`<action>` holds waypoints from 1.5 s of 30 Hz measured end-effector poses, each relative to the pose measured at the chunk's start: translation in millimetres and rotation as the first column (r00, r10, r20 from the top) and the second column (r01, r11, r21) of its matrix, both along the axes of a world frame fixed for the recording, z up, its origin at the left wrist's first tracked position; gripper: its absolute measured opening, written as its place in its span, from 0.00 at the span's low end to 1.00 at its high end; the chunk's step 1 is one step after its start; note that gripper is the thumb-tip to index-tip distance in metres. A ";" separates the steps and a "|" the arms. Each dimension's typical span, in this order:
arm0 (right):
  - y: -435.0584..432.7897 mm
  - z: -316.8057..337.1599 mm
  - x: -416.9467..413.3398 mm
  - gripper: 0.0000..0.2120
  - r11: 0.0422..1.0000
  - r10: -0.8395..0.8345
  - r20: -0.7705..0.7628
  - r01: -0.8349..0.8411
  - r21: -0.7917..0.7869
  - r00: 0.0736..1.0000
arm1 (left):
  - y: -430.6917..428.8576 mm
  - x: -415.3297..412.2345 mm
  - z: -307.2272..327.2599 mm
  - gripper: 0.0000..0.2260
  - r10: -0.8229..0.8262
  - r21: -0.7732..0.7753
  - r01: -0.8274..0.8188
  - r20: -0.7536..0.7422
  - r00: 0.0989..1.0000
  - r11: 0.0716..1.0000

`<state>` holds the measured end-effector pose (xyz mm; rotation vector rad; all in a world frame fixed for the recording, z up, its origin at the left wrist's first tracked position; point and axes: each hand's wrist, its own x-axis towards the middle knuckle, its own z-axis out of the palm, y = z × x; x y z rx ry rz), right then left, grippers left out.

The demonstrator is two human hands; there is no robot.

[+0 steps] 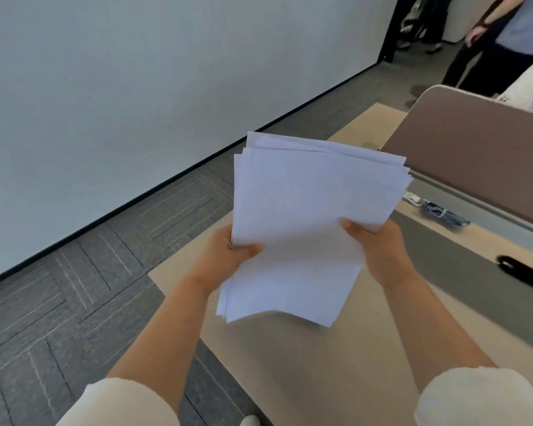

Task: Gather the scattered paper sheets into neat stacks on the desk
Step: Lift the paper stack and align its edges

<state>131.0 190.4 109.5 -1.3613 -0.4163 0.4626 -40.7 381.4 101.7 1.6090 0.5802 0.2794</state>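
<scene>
A bundle of several white paper sheets is held up above the beige desk, its far edges fanned and uneven. My left hand grips the bundle's left edge, thumb on top. On the opposite side my right hand grips the right edge, thumb pressed on the top sheet. The fingers of both hands are hidden under the paper. No loose sheets show on the visible desk surface.
A brown divider panel stands along the desk's far right. A grey strip runs along the desk with a coiled cable and a black object. Grey carpet lies left. People stand at top right.
</scene>
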 end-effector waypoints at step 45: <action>-177.1 -33.4 18.0 0.37 0.997 0.059 0.047 -0.057 -0.051 0.997 | -164.4 70.9 -24.2 0.10 0.325 -0.269 -0.284 0.124 0.937 0.920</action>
